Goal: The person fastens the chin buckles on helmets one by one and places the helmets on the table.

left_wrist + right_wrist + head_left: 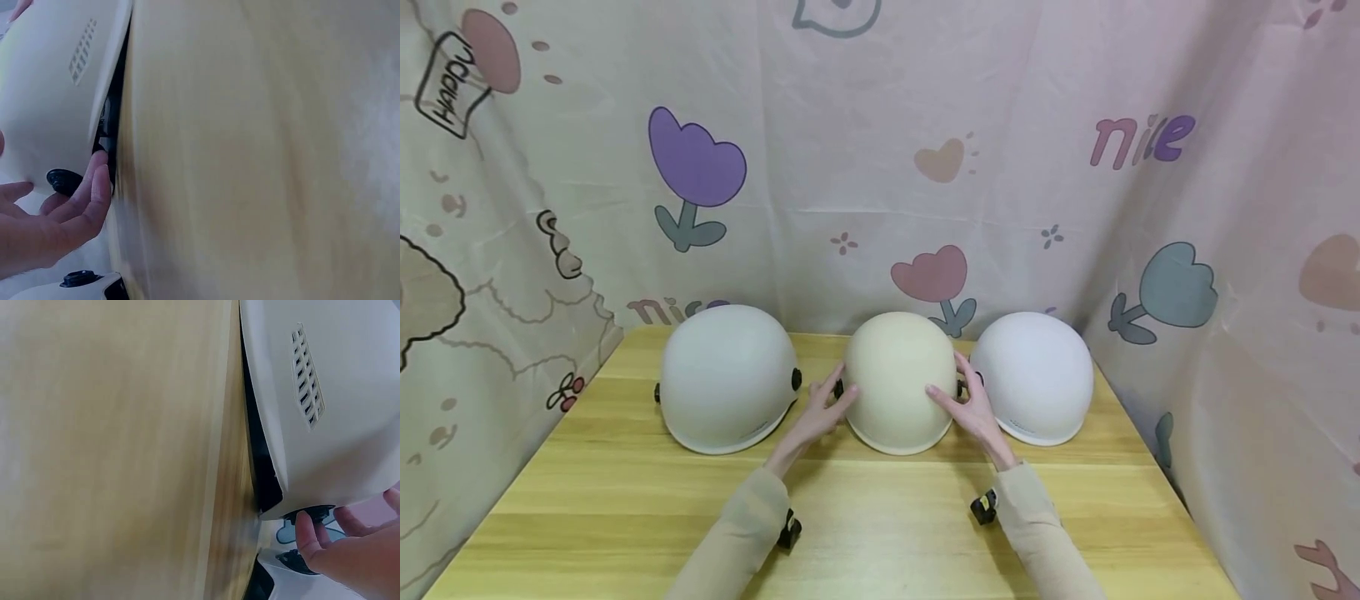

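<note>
A cream helmet (898, 383) stands dome up on the wooden table, between two whiter helmets. My left hand (822, 410) grips its left side, thumb on the shell and fingers around the side. Seen from the left wrist, those fingertips (100, 159) curl at the lower rim beside a round black knob (64, 181). On the opposite side my right hand (972, 407) holds the shell, its thumb on the front. From the right wrist, a fingertip (304, 526) lies against the black side knob (317, 512), below a vent grille (307, 378).
A larger white helmet (726, 375) stands to the left and another white helmet (1033, 375) close on the right. The wooden table (880, 525) runs back to a printed cloth (827, 150). Small black devices sit at both sleeve cuffs.
</note>
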Tool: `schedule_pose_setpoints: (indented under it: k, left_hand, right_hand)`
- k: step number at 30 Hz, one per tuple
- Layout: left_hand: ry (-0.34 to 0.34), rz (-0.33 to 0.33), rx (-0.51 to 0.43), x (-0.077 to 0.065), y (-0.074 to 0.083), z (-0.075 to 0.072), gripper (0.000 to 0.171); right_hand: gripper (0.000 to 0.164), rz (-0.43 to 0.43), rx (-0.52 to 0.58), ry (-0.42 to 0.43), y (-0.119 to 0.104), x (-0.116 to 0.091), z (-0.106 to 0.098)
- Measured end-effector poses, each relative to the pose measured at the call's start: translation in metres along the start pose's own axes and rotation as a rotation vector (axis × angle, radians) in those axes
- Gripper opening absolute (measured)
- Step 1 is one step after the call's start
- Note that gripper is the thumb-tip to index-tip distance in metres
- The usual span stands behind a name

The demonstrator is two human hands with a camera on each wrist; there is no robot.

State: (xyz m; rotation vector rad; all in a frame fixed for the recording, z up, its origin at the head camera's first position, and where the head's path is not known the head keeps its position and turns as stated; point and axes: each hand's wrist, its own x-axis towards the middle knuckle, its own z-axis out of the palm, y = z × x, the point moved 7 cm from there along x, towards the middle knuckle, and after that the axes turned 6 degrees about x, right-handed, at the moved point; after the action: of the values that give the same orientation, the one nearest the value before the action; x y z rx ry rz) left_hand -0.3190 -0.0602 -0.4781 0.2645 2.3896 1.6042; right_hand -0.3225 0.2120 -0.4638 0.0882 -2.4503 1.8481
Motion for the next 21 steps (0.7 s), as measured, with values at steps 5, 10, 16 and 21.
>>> schedule_pose_setpoints:
  k: [5,10,16,21]
  left_hand:
    - [0.008,-0.023,-0.036,-0.003,-0.001,-0.002,0.064]
    - [-0.031,-0.048,-0.074,-0.003,-0.001,0.001,0.07]
    - [-0.07,-0.02,-0.087,-0.003,-0.004,-0.001,0.076]
    - [-0.089,-0.01,-0.126,-0.004,-0.006,-0.005,0.077]
  right_hand:
    - [0.081,-0.01,0.018,-0.014,0.0,0.0,0.002]
    - [0.085,-0.004,0.031,-0.031,0.002,0.002,0.004]
    - [0.087,0.019,0.022,-0.072,-0.02,-0.01,0.005]
    - [0.086,-0.006,-0.019,-0.091,-0.038,-0.02,0.009]
